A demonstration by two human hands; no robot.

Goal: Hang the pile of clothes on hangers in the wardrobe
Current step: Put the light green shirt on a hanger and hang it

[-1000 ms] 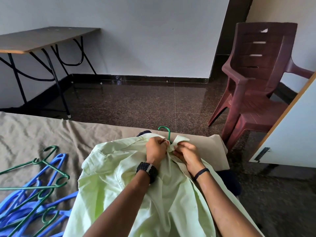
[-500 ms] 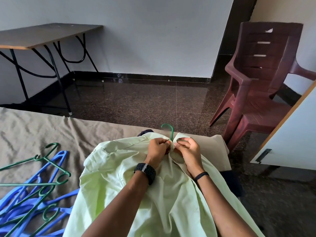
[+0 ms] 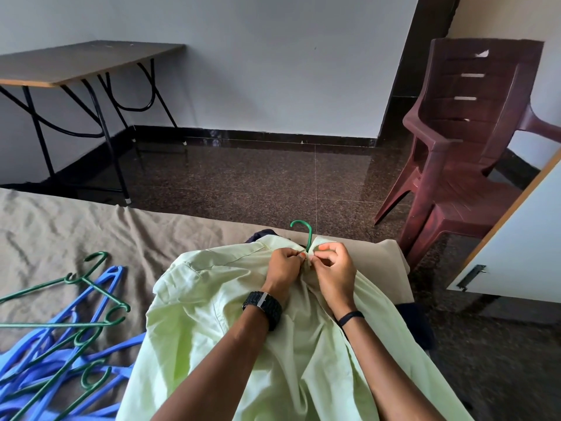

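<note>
Both forearms are bare, with no sleeves in view. The left wrist carries a chunky black watch [image 3: 263,308] with a ribbed strap and a pale edge on its case. The right wrist wears a thin black band [image 3: 350,317], and the fingernails are painted orange-red.

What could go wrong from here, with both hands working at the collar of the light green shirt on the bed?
1. Both the left hand and right hand pinch the shirt at the collar, beside the green hanger hook; only the hook shows, so the hanger may sit crooked inside and the shirt could slip off when lifted.
2. The spare hangers lie tangled beside the shirt; its edge might snag them.
</note>
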